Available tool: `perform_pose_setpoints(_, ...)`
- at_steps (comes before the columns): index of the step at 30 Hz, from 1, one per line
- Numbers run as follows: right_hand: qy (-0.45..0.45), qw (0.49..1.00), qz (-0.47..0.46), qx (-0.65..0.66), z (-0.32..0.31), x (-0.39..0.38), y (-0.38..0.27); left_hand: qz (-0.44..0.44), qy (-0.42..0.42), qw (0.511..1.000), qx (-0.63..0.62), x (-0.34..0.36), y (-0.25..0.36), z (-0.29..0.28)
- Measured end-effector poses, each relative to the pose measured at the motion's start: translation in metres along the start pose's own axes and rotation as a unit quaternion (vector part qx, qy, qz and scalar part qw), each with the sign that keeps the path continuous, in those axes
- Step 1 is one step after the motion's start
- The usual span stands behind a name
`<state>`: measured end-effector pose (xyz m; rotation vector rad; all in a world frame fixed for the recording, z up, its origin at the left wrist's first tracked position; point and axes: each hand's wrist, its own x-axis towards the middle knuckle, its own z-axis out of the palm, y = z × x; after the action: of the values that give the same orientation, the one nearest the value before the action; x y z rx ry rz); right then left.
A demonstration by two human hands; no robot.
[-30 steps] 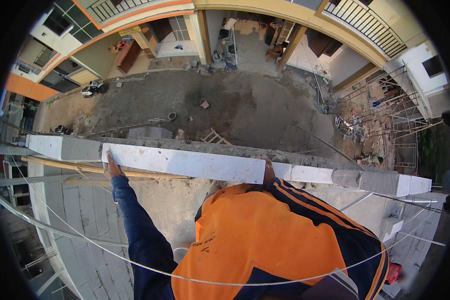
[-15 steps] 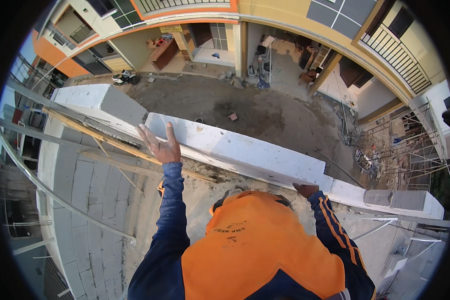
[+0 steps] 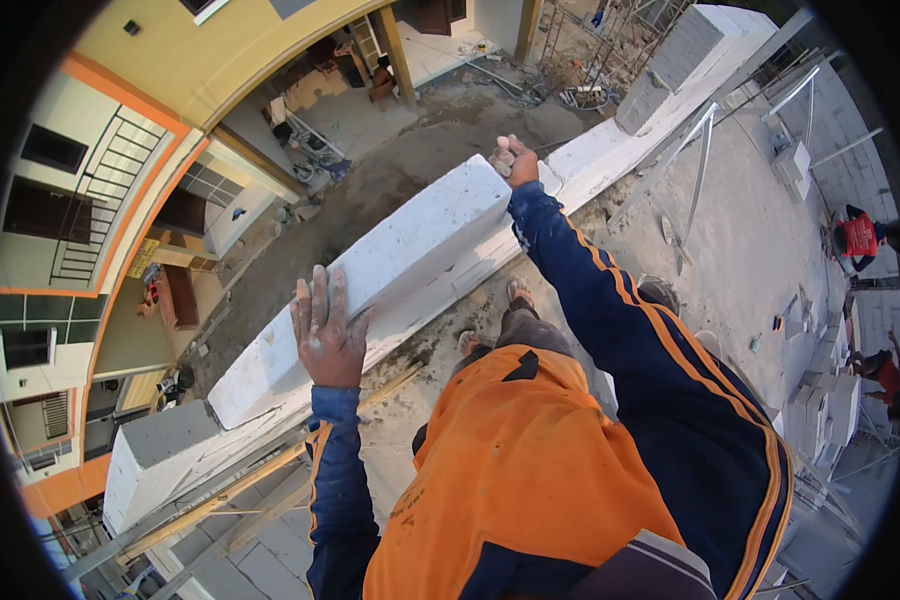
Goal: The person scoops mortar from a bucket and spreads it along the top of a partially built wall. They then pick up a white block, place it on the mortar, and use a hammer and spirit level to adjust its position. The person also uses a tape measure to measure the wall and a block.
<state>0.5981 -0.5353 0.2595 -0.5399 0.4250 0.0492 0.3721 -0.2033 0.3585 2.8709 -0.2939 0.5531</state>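
Observation:
A long white lightweight concrete block [image 3: 425, 215] lies along the top of a low wall [image 3: 450, 290] in front of me. My left hand [image 3: 330, 340] rests on the block's near upper edge, toward its left part, with fingers spread and nothing gripped. At the block's right end is my right hand [image 3: 515, 162], its fingers curled in beside the corner. Whether those fingers pinch anything is hidden. Another block with a grey top [image 3: 170, 435] adjoins the left end. Beyond my right hand, a grey block [image 3: 642, 102] sits on the wall.
Past the wall the ground drops to a muddy yard [image 3: 400, 180] before yellow-fronted houses. A wooden pole [image 3: 220, 500] runs along the wall at lower left. Metal props [image 3: 692, 180] stand to the right. Two people in red, one with a red shirt [image 3: 858, 238], are at far right.
My view has turned, so the wall now slants up to the right. The left hand sits farther along the block from its left end. The right hand has risen to the end corner, fingers curled.

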Motion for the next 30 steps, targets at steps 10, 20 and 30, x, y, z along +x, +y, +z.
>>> perform_pose_setpoints(10,0.060,0.984,-0.056,-0.156,-0.214,-0.117,-0.038,0.045,-0.017,0.997,0.057,-0.006,-0.001,0.012)
perform_pose_setpoints(20,0.377,0.573,0.174,-0.706,-0.483,-0.415,0.148,0.102,-0.313,0.943,0.046,0.035,0.159,0.028)
perform_pose_setpoints(30,0.787,0.568,0.145,-0.193,-0.614,-0.661,0.139,0.316,-0.435,0.843,0.015,-0.047,0.179,0.163)
